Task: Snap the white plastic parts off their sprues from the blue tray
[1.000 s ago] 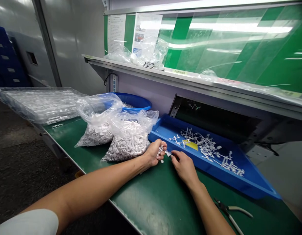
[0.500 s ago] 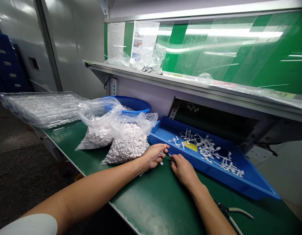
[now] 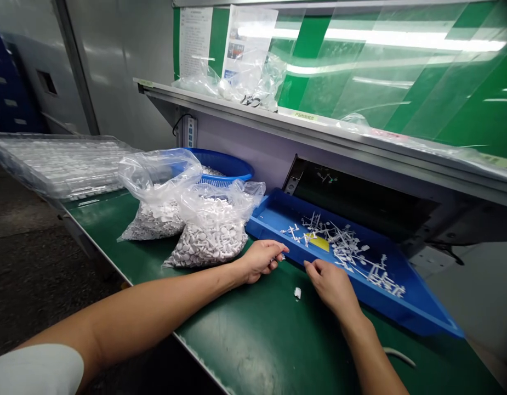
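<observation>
My left hand (image 3: 265,260) is closed, with small white plastic pieces (image 3: 283,256) just showing at its fingertips, near the tray's front wall. Facing it, my right hand (image 3: 331,285) has its fingers curled together; whatever they hold, if anything, is hidden. A loose white plastic piece (image 3: 297,293) appears below and between the hands, over the green tabletop (image 3: 253,345); whether it lies there or is falling I cannot tell. Behind the hands, the blue tray (image 3: 273,238) holds a tangle of white plastic sprues (image 3: 343,244) and a yellow piece (image 3: 319,242).
Left of the tray stand two clear bags, a nearer bag (image 3: 212,236) and a farther bag (image 3: 157,214), filled with white pieces. Behind them is a blue basket (image 3: 232,164). Stacked clear trays (image 3: 68,164) sit far left. A shelf (image 3: 237,112) overhangs the back. One plier handle (image 3: 401,356) shows beside my right forearm.
My right hand has moved right, away from my left hand. A white piece now shows lower between them. The view has shifted, and my right forearm now covers most of the pliers.
</observation>
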The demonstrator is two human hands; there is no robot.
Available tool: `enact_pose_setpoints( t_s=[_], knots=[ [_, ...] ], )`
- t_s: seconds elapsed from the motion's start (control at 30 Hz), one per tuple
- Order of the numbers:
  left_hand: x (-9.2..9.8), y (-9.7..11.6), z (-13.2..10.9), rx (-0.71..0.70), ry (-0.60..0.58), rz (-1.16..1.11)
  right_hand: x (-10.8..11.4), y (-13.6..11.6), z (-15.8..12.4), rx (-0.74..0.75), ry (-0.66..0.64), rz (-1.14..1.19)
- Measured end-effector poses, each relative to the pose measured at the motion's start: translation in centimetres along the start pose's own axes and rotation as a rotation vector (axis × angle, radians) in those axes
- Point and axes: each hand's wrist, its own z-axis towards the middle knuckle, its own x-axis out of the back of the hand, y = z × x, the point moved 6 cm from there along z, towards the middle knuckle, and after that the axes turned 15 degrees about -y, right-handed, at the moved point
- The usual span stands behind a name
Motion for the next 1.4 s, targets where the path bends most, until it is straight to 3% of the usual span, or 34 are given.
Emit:
enact_pose_setpoints(
  t_s=[0.13, 0.23, 0.33, 0.47, 0.57, 0.73, 0.83, 0.97, 1.03, 1.1, 1.17, 1.23, 1.33, 1.4],
  knots=[
    [-0.1, -0.2, -0.1, 0.005, 0.001, 0.008, 0.3, -0.6, -0.9, 0.058, -0.172, 0.075],
    [-0.4, -0.4, -0.3, 0.018, -0.016, -0.012, -1.0, -1.4, -1.2, 0.093, -0.303, 0.123],
    [-0.8, -0.6, -0.6, 0.033, -0.048, -0.004, -2.2, -2.2, -0.9, 0.108, -0.348, 0.154],
    [-1.1, -1.0, -0.8, 0.071, -0.064, 0.12, -2.3, -3.3, -0.5, 0.127, -0.365, 0.281],
    [-1.2, -1.4, -0.9, 0.132, -0.096, 0.154, -1.4, -3.8, -1.0, 0.158, -0.298, 0.456],
    [-1.8, -1.0, -1.1, 0.162, -0.281, 0.067, -1.0, -4.2, -2.1, 0.215, -0.254, 0.676],
    [-1.9, -0.1, -1.3, 0.109, -0.338, 0.26, -1.2, -4.3, -2.2, 0.208, -0.283, 0.716],
    [-2.1, 1.6, -1.8, -0.074, -0.26, 0.581, -1.5, -4.3, -2.0, 0.181, -0.321, 0.748],
    [-2.3, 2.3, -2.2, -0.155, -0.22, 0.587, -1.3, -4.0, -1.8, 0.2, -0.318, 0.834],
    [-2.5, 2.8, -2.4, -0.208, -0.175, 0.558, -0.4, -2.9, -1.5, 0.224, -0.223, 0.926],
    [-2.5, 3.1, -2.6, -0.25, -0.133, 0.567, 0.9, -1.2, -1.4, 0.192, -0.07, 0.868],
    [-2.5, 3.0, -2.7, -0.272, -0.108, 0.592, 2.2, 0.4, -1.6, 0.081, 0.052, 0.583],
    [-2.2, 2.9, -2.8, -0.299, -0.057, 0.617, 2.9, 0.4, -2.0, 0.039, 0.051, 0.173],
    [-2.1, 3.1, -2.9, -0.333, -0.015, 0.64, 2.6, -0.8, -2.2, 0.113, 0.002, 0.181]
  ],
)
